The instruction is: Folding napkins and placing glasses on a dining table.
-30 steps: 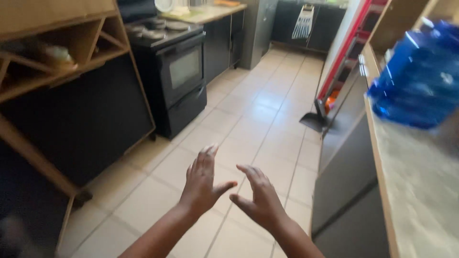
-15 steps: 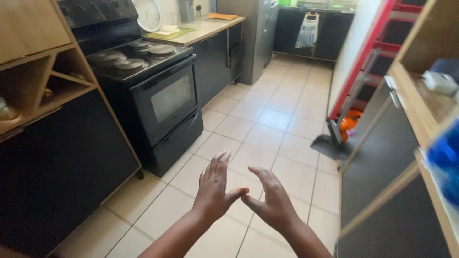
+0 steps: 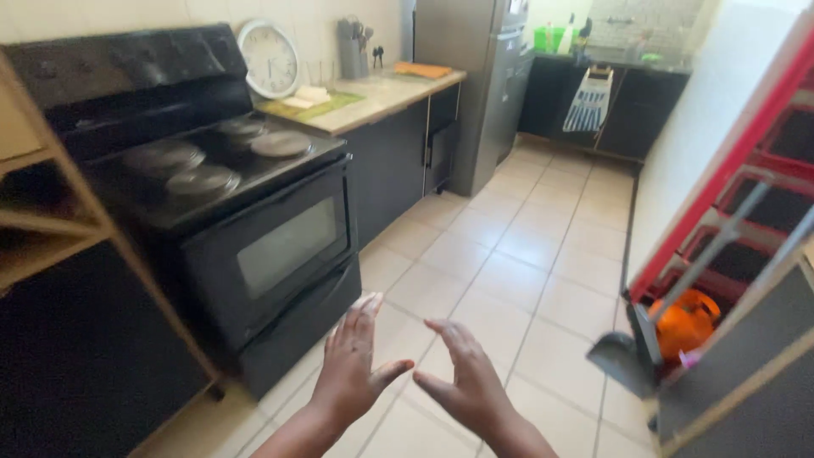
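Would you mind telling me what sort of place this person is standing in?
It looks like a home kitchen: a black electric stove with an oven door, a tall grey fridge, and a worktop with a utensil holder. Both hands, left hand and right hand, are empty.

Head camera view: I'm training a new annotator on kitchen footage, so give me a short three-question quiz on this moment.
1. True or false: the left hand and the right hand each grip a utensil.
2. What stands on the counter just past the black stove?
A. a round white clock
B. a kettle
C. a fruit bowl
3. Fill in: the orange object sits low by the red frame, behind a grey ____.

Key
1. False: both hands are empty, open, fingers spread, held apart above the tiled floor.
2. A: the clock leans against the wall.
3. dustpan.
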